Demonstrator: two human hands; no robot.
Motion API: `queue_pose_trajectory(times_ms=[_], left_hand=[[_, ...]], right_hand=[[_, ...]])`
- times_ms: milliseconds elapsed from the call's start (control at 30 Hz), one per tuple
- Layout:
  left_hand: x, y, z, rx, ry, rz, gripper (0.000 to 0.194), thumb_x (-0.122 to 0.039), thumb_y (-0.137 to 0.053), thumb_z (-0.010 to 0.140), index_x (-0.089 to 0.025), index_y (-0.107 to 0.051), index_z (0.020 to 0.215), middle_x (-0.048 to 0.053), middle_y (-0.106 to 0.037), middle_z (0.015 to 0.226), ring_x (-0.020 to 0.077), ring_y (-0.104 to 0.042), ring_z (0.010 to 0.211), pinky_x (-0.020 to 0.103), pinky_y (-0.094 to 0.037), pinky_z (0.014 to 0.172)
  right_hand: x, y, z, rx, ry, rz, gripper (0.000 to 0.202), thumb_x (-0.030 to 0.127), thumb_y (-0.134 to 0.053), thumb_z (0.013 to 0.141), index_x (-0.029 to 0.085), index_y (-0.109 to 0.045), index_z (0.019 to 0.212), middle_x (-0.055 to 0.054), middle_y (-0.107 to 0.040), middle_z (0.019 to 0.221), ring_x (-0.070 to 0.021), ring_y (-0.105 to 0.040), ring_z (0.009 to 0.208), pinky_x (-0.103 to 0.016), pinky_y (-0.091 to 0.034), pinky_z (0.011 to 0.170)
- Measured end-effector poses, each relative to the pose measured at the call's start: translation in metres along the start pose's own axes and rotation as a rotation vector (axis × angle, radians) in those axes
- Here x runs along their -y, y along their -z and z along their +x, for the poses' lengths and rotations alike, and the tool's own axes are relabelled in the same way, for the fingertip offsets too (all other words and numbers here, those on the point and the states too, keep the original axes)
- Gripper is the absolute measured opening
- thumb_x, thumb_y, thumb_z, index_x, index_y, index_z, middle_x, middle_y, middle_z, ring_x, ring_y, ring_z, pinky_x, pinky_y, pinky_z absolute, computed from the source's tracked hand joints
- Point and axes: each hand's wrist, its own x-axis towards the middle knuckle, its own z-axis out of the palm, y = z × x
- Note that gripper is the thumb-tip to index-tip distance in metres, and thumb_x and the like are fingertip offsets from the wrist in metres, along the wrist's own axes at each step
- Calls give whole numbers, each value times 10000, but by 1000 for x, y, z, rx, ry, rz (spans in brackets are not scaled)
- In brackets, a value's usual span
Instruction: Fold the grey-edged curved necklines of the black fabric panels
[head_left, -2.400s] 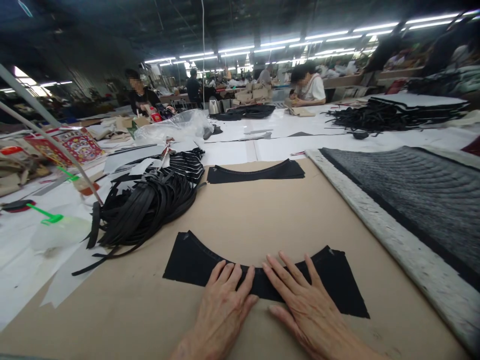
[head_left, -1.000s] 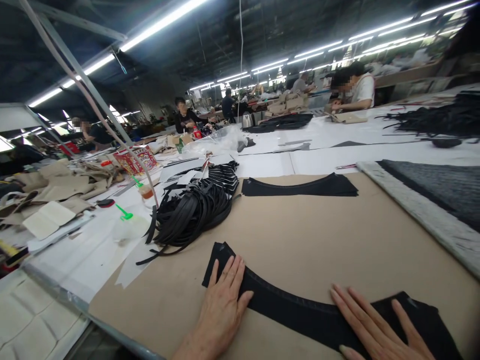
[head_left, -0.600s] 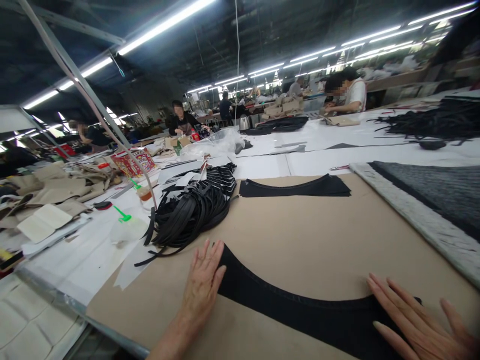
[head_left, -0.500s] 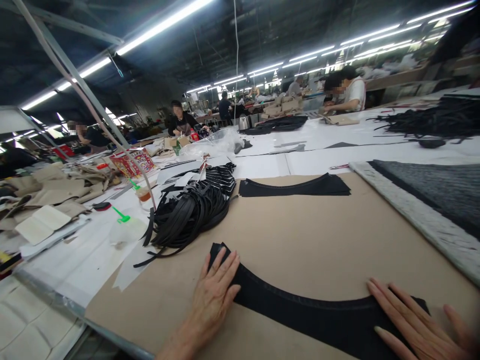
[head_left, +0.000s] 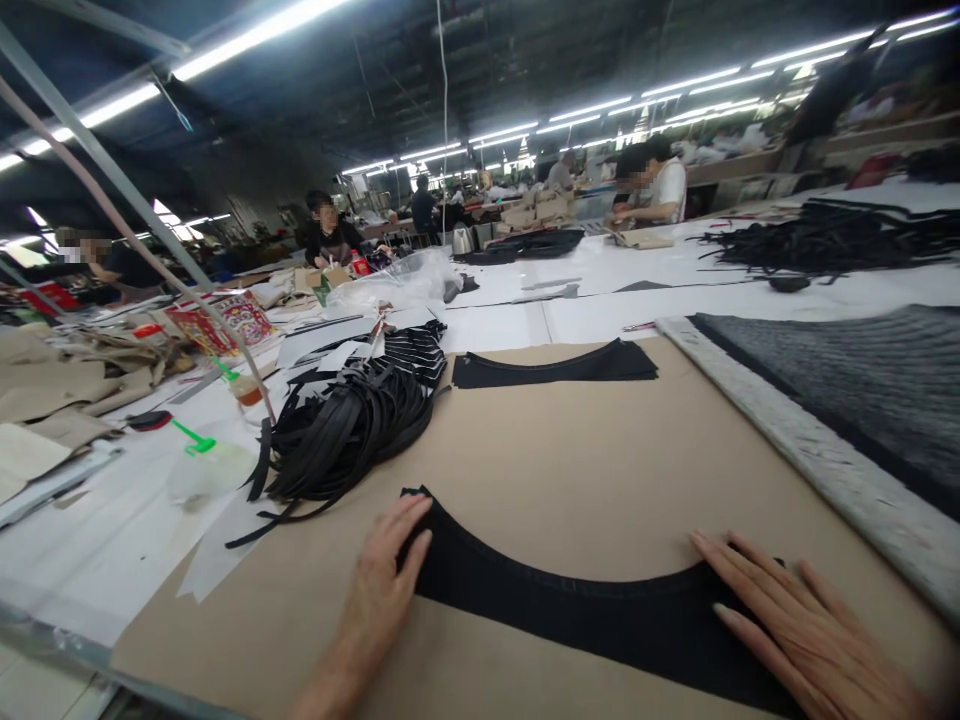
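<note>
A curved black fabric piece (head_left: 570, 610) lies on a brown sheet (head_left: 555, 460), its concave edge facing away from me. At its left end, my left hand (head_left: 382, 570) rests with the fingers along the end and the thumb apart, on the black surface. My right hand (head_left: 795, 620) lies flat over the right end, fingers stretched out and slightly spread. That hand hides much of the right end. Farther off on the same sheet sits a similar curved black piece, seemingly a small stack (head_left: 555, 364).
Left of the sheet lies a bundle of black strips (head_left: 352, 430), near a green-tipped bottle (head_left: 210, 470). A pale slab (head_left: 780, 430) bearing grey fabric (head_left: 847, 370) borders the right side. More black strips (head_left: 810, 235) lie farther back. Several people work at tables beyond.
My left hand has slid from lying flat on the piece to its left end, its thumb now farther from the fingers. My right hand stays over the right end. The view has shifted right.
</note>
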Motion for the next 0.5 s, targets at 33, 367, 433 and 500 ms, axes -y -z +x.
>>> queue_pose_trajectory(times_ms=[33,367,433,500], left_hand=[[8,2,2,-44,70,37,337,-373,-414,962,-245,-503,1261,47,-501,1275,239,-445,1212,448,-415,1037],[-36,-4,-6,75,-385,312,457,-223,-362,983,-226,-298,1435,55,-380,1417,230,-289,1343,418,-308,1121],[-54,-13,-13,241,-537,343,507,-265,-374,993,-192,-205,1465,46,-318,1457,219,-249,1364,423,-303,1130],[-61,-21,-17,316,-575,363,561,-316,-391,992,-153,-149,1472,57,-261,1479,230,-237,1369,458,-293,1128]], right_hand=[[-3,3,1,13,37,-40,592,493,-325,933,391,-157,1492,8,-446,1422,-304,-474,1247,-642,-292,1039],[-15,28,32,124,94,-19,486,575,-534,846,403,-514,1301,-28,-615,1191,-285,-593,1069,-637,-293,1050],[-14,32,37,165,68,20,458,576,-560,826,385,-571,1242,-33,-628,1164,-289,-597,1058,-647,-262,1063],[-12,37,42,206,41,55,429,576,-575,808,358,-622,1175,-44,-636,1146,-301,-595,1057,-657,-215,1078]])
